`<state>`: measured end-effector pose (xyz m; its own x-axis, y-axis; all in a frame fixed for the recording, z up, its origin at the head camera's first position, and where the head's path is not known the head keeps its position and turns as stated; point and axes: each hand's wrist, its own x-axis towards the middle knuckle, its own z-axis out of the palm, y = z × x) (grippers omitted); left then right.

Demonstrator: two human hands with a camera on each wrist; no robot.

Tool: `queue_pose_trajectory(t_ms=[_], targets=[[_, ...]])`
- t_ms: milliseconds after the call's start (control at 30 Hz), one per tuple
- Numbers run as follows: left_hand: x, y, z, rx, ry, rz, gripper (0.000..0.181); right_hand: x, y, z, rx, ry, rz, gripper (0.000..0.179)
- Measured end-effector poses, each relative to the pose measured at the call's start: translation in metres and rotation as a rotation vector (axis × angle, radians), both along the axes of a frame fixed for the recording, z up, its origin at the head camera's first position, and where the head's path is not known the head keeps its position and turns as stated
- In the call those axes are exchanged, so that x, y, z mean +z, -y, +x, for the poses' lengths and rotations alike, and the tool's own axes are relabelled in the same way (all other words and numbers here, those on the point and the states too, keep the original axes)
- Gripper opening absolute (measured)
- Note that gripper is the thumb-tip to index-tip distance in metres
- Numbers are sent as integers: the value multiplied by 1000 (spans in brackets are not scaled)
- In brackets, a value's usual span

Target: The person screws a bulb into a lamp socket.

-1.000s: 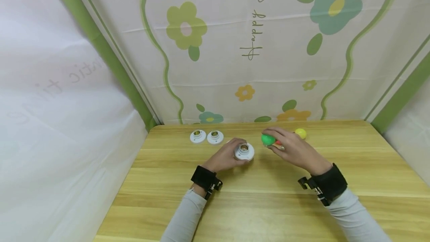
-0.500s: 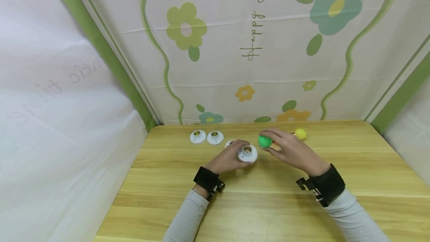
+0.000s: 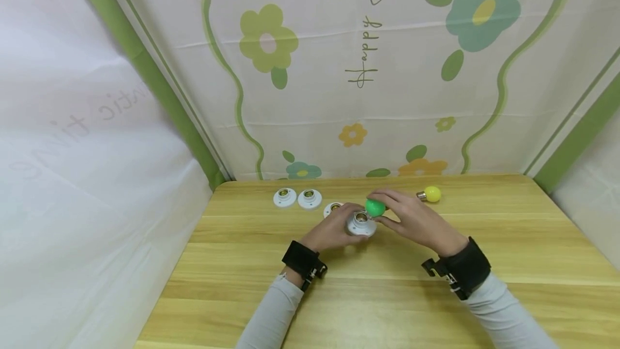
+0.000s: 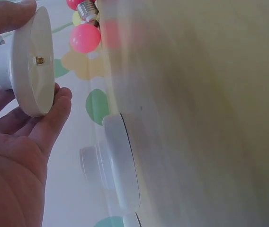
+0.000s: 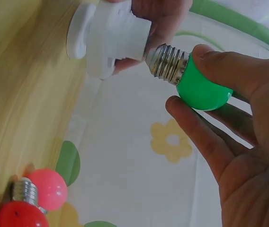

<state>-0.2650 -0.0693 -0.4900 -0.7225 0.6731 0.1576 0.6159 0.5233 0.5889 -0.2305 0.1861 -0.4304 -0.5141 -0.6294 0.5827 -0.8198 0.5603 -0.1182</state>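
In the head view my left hand (image 3: 334, 229) grips a white lamp holder (image 3: 362, 226) by its round base, mouth up. The left wrist view shows that holder's hollow underside (image 4: 40, 71) lifted off the table. My right hand (image 3: 418, 222) pinches a green light bulb (image 3: 375, 208) by its globe, between thumb and fingers. Seen from the right wrist, the bulb's metal screw base (image 5: 168, 64) tilts toward the holder's collar (image 5: 137, 40), right at its mouth. Whether the two touch, I cannot tell.
Two white lamp holders (image 3: 284, 197) stand at the table's back left, and another (image 3: 332, 209) is partly behind my left hand. A yellow bulb (image 3: 432, 194) lies at the back right. A pink bulb (image 5: 49, 189) and a red bulb (image 5: 23, 215) lie together. A printed curtain (image 3: 310, 96) hangs behind.
My right hand has carried the green bulb left to the holder's mouth. The left hand has shifted the lamp holder slightly right and nearer, uncovering part of another holder behind it.
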Motion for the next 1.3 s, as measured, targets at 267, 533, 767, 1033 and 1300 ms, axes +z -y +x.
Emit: queue_pose_trajectory(t_ms=[267,533,767,1033,1300], targets=[[1,-5,2,-23,12,28,70,-2,5,2,28,-23,14,58],[0,-8,4,-28,-2,27,73,-3,6,2,47,-25,1,58],[0,-13,4,-27,-15,16,76,-6,5,0,33,-18,14,58],[0,-17,5,-47,-33,18,78,-9,3,0,27,12,25,59],[1,-18,4,-66,-51,35,76,-8,4,1,15,51,20,50]])
